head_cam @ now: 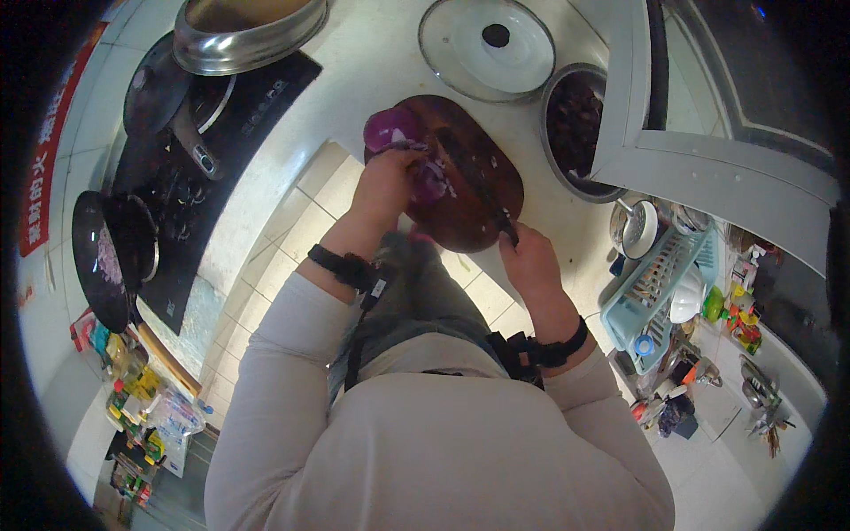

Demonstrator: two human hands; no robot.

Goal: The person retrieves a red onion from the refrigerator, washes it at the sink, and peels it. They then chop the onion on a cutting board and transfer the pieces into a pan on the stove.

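On a dark brown cutting board (458, 229) at the counter edge lie red onion pieces. A larger, rounded piece of red onion (388, 126) sits at the board's upper left. My left hand (385, 182) bends over the cut red onion (430, 184), its fingers against the onion and partly hidden. Small pale purple scraps stick to the board around it. My right hand (533, 259) grips the handle of a kitchen knife (471, 169). The dark blade lies slantwise over the board, to the right of the onion, pointing up and left.
A glass lid (458, 70) and a pot of dark pieces (571, 126) stand beyond the board. Left, a cooktop (259, 109) carries a steel pan (249, 53) and a black wok (99, 285) holding chopped purple pieces. A dish rack (624, 312) and a cabinet door (704, 162) are right.
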